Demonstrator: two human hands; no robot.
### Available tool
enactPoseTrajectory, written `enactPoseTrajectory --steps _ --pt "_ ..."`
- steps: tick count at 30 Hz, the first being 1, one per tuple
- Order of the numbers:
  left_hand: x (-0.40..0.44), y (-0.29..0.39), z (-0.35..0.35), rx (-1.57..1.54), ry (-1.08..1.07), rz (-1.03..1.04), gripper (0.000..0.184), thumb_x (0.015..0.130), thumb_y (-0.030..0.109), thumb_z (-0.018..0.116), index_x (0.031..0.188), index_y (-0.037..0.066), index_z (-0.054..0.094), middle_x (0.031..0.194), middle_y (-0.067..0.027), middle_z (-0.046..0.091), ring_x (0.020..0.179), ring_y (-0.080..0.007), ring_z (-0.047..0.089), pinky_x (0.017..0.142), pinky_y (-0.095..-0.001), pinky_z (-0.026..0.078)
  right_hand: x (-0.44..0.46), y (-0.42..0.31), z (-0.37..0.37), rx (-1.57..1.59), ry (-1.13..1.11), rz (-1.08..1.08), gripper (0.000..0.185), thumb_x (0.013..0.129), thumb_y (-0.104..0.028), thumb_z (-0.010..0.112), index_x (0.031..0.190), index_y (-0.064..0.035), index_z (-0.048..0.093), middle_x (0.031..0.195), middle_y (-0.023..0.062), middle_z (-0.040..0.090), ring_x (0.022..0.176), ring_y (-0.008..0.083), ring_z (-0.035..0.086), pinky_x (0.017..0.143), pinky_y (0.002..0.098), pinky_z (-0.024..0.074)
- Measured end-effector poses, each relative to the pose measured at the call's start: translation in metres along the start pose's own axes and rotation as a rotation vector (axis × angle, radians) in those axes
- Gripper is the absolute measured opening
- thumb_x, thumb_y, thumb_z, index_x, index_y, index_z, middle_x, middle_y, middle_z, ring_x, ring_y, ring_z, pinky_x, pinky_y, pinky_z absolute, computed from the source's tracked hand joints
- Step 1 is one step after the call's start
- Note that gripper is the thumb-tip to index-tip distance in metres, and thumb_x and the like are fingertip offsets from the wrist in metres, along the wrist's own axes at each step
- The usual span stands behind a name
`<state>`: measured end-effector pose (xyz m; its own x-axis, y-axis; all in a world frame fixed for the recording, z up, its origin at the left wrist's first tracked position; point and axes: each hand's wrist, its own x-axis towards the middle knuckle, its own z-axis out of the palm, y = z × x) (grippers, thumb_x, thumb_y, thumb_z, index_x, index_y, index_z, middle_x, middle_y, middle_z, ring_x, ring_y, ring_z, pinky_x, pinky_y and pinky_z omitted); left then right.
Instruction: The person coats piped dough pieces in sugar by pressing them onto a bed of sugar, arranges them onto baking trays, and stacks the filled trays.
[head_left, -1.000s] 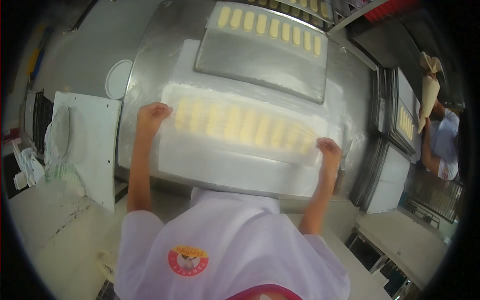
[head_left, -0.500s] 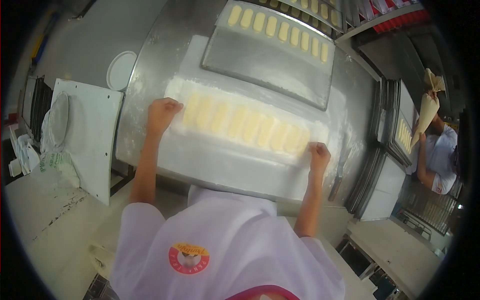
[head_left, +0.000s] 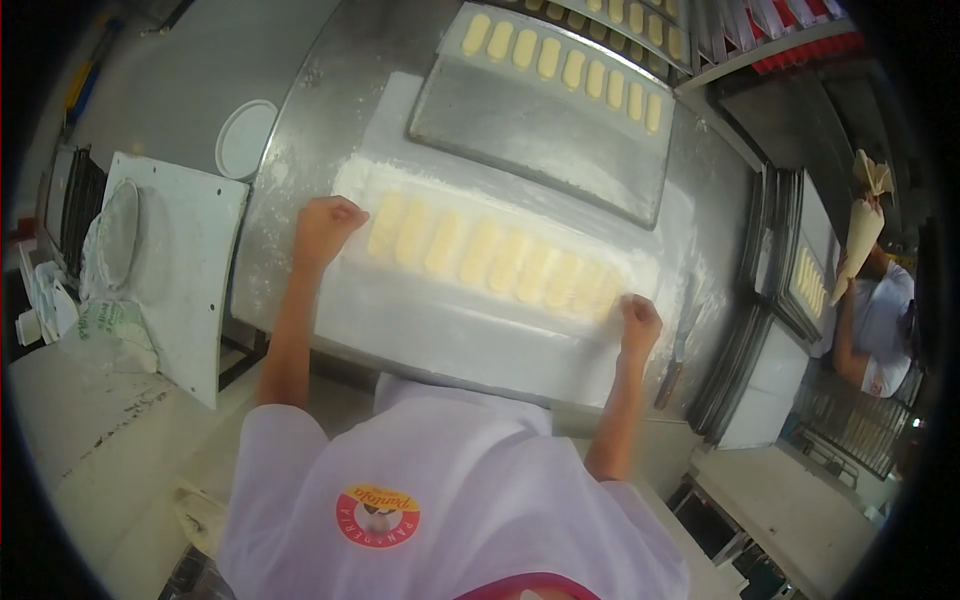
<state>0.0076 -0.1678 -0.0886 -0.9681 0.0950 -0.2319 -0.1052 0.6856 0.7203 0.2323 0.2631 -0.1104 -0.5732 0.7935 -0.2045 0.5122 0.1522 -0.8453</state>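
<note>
Smoothly rounded yellow strips (head_left: 478, 252), thin pinched sheet (head_left: 441, 197)

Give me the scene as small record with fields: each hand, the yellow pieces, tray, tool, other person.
left hand: fingers pinch paper sheet, left end
right hand: fingers pinch right end
yellow pieces: row between hands
tray: beyond sheet, another row at far edge
handled tool: table's right side
co-worker: holds piping bag
</note>
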Motion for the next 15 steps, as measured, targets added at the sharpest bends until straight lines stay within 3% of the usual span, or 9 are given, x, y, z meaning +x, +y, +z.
enactPoseTrajectory --steps 9,15 --pt "-0.001 0.000 0.005 0.047 0.087 0.071 0.017 0.068 0.016 0.071 0.074 0.000 0.068 0.068 -0.0133 0.066 0.063 -0.0230 0.064 0.060 -0.0310 0.048 -0.005 0.000 0.004 -0.070 0.080 -0.085 0.007 0.076 -0.007 0.068 0.080 -0.0019 0.066 0.072 0.0026 0.064 0.067 0.0100 0.058 0.065 0.0235 0.0439" --pt "-0.001 0.008 0.005 0.057 0.083 0.052 0.016 0.069 0.016 0.073 0.076 0.003 0.068 0.071 -0.0120 0.065 0.065 -0.0244 0.063 0.061 -0.0315 0.048 0.002 -0.001 0.005 -0.117 0.089 -0.072 0.012 0.077 -0.013 0.069 0.080 -0.0022 0.066 0.068 0.0011 0.059 0.063 0.0097 0.049 0.061 0.0248 0.0399"
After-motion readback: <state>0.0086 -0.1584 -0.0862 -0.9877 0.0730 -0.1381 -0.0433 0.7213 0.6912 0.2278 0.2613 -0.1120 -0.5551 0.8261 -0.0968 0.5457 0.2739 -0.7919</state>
